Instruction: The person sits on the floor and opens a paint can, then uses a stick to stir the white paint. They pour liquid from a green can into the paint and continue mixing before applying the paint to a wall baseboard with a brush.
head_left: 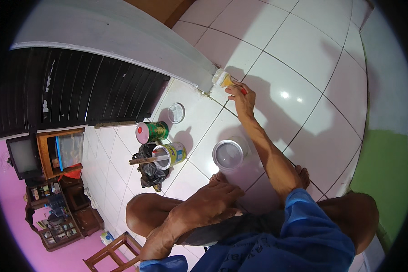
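My right hand (243, 99) reaches forward, its fingers closed on the handle of a paintbrush (225, 80) with a yellow ferrule and pale bristles. The bristles meet the bottom end of the grey-white wall edge (203, 78), close to the floor tiles. My left hand (217, 199) hangs over my left knee, fingers stretched out and holding nothing. Between my hands and the wall stands a round paint pot (229, 154) with grey paint inside. Left of it, a yellow-labelled paint can (177, 153) has a wooden stick (143, 160) lying across its mouth.
A green can (157, 131) with a pinkish top and a round lid (176, 113) are by the wall. A black plastic bag (150, 172) lies beside the cans. Dark slatted panels (86, 86) stand left; a wooden cabinet (59, 217) and chair frame (113, 254) are further off.
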